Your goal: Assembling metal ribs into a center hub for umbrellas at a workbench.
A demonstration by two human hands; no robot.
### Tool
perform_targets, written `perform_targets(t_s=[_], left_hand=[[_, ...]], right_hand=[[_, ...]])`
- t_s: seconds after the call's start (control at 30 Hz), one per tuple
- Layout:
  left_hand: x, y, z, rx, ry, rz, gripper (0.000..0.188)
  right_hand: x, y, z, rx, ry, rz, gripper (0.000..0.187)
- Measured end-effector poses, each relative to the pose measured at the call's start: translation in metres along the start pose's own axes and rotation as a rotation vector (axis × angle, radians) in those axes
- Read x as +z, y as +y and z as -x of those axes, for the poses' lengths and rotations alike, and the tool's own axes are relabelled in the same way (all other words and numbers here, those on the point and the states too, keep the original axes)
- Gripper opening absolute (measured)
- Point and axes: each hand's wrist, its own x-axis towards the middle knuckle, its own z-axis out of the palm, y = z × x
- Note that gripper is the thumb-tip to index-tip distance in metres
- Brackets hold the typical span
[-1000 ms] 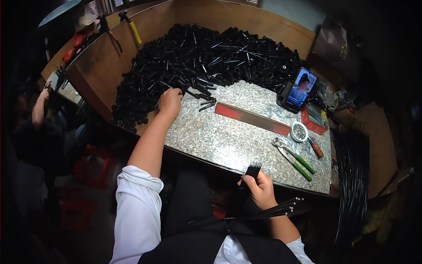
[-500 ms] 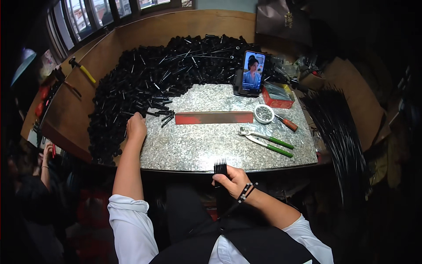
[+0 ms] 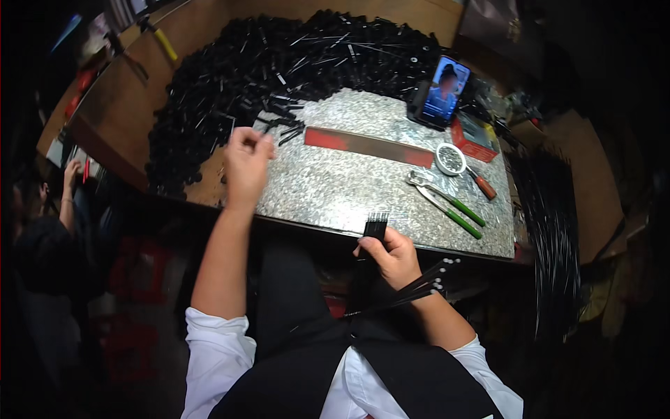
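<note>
1. Since the earlier frames the left hand [image 3: 246, 162] has come off the edge of the heap of black tubes [image 3: 279, 77] and now hovers over the speckled stone slab [image 3: 335, 188], fingers pinched together. It seems to carry one small black piece, though the view is too coarse to be sure.
2. The right hand [image 3: 392, 257] stays at the near edge of the slab, clamped around a bundle of thin black rods [image 3: 375, 227] whose tips stand up in a row just above the thumb; the rest of the bundle trails down and to the right of the wrist.
3. Risk: if the right hand's grip loosens, the rods may fan out and slide off the slab edge, since only the fist holds them level.
4. Risk: the pinch is small, so a piece could drop back among the loose tubes lying just beyond the left hand's fingers.
5. Risk: the heap slopes toward the slab, and a sweep of the left hand could push tubes onto the red-ended flat bar [image 3: 368, 146] to its right.
6. Risk: beyond the right hand lie green-handled pliers [image 3: 450, 206] and a small round dish [image 3: 451, 158]; a wide swing of the bundle could knock them.
7. The propped phone [image 3: 442, 93] stands well apart from both hands.
</note>
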Motion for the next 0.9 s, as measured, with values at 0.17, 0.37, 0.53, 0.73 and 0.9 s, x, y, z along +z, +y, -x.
perform_targets(t_s=[0.17,0.37,0.53,0.73,0.9], left_hand=[[0.045,0.031,0.074,-0.284,-0.161,0.446,0.02],[0.074,0.04,0.098,-0.341,-0.224,0.494,0.031],[0.07,0.045,0.099,-0.515,-0.33,0.716,0.032],[0.06,0.056,0.102,-0.643,-0.393,0.898,0.031],[0.065,0.051,0.108,-0.589,-0.353,0.818,0.03]], right_hand=[[0.002,0.003,0.0,0.024,0.007,0.017,0.013],[0.005,0.001,0.003,0.027,-0.001,0.013,0.013],[0.002,0.001,0.002,0.024,-0.009,0.025,0.014],[0.001,-0.001,0.002,0.03,-0.019,0.027,0.019],[0.003,0.001,0.001,0.046,-0.041,-0.017,0.022]])
